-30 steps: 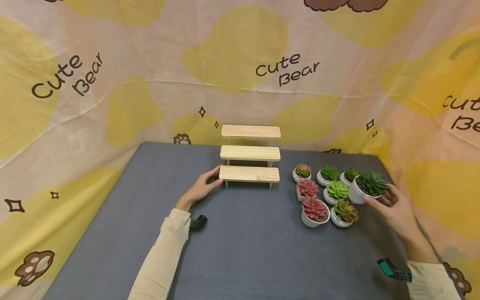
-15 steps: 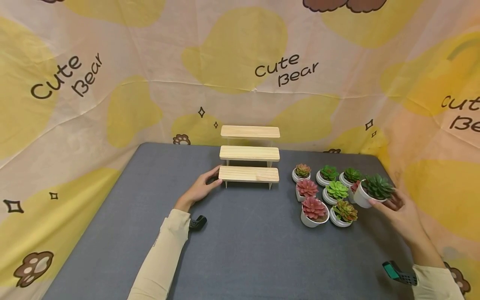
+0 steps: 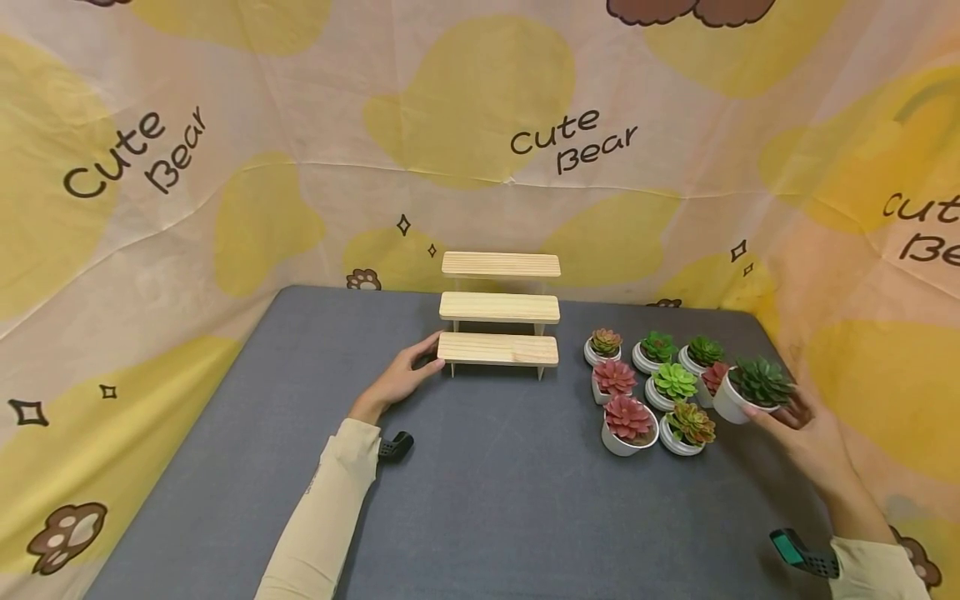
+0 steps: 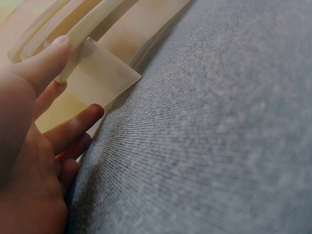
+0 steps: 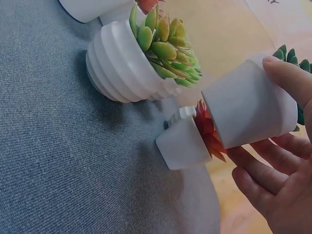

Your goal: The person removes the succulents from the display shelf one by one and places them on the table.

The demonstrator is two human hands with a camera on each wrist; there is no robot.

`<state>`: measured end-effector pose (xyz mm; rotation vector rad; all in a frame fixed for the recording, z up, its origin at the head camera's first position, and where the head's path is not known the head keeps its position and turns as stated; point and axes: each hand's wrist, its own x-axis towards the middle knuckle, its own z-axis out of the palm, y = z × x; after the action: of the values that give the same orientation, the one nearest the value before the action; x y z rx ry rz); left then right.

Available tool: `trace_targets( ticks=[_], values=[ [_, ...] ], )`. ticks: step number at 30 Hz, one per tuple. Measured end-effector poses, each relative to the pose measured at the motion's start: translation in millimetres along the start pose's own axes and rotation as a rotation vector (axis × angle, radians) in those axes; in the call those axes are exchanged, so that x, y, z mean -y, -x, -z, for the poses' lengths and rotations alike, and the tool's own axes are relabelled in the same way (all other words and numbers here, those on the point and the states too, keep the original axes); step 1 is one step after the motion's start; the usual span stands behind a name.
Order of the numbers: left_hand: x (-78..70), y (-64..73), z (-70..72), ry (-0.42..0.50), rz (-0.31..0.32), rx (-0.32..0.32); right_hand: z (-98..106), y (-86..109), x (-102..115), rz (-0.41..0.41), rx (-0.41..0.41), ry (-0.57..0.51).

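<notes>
My right hand (image 3: 816, 446) grips the white pot of a dark green potted succulent (image 3: 757, 385), held up off the table at the right. In the right wrist view, the thumb lies on one side of this white pot (image 5: 248, 105) and the fingers on the other. A small red succulent (image 5: 209, 131) in a white pot stands just behind it. My left hand (image 3: 397, 382) holds the left end of the lowest plank of a three-tier wooden display stand (image 3: 498, 348). In the left wrist view, the thumb (image 4: 56, 53) presses the plank's edge.
Several potted succulents cluster right of the stand, among them a pink one (image 3: 628, 418), a bright green one (image 3: 675, 381) and a brown-green one (image 3: 690, 423). A grey cloth (image 3: 487, 483) covers the table. Printed fabric (image 3: 465, 100) hangs behind and at the sides.
My right hand has moved right and slightly toward me with the dark green potted succulent, uncovering a small red succulent behind it. The left hand and the stand have stayed in place.
</notes>
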<state>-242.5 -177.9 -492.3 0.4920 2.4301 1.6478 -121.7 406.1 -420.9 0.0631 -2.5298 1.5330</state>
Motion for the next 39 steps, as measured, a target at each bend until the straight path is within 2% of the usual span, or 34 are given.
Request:
trace_targets(
  ticks=[4,8,11,14,16,21,23,28,35,39],
  values=[
    [-1.7,0.1,-1.3,-0.013,0.01,0.004,1.3,0.7,-1.7,-0.015,-0.008,0.014],
    [-1.8,-1.5,-1.2,-0.026,0.018,0.019,5.0,2.7,-3.5,-0.075,-0.004,0.067],
    [-0.3,-2.1,-1.2,-0.032,0.016,0.019,9.5,5.7,-4.5,-0.143,0.031,0.135],
    [-0.2,-0.5,-1.3,-0.032,0.014,0.01,14.5,7.9,-5.4,-0.172,0.066,0.168],
    [-1.1,0.8,-0.9,-0.03,0.012,0.004,16.4,8.5,-6.5,-0.15,0.084,0.14],
    [-3.3,2.5,1.0,-0.02,0.007,-0.005,17.2,8.6,-12.9,-0.06,0.109,-0.05],
    [-3.5,2.6,1.4,-0.025,0.008,-0.007,16.7,9.8,-16.3,-0.038,0.116,-0.077],
    [-3.1,2.5,0.9,-0.031,0.011,0.0,13.7,14.0,-23.0,-0.019,0.121,-0.019],
    [-3.0,2.2,0.4,-0.029,0.015,0.002,10.2,18.4,-30.4,-0.058,0.145,-0.03],
    [-4.3,2.8,0.3,-0.041,-0.011,0.006,8.4,19.4,-36.1,-0.05,0.14,-0.023]
  ],
)
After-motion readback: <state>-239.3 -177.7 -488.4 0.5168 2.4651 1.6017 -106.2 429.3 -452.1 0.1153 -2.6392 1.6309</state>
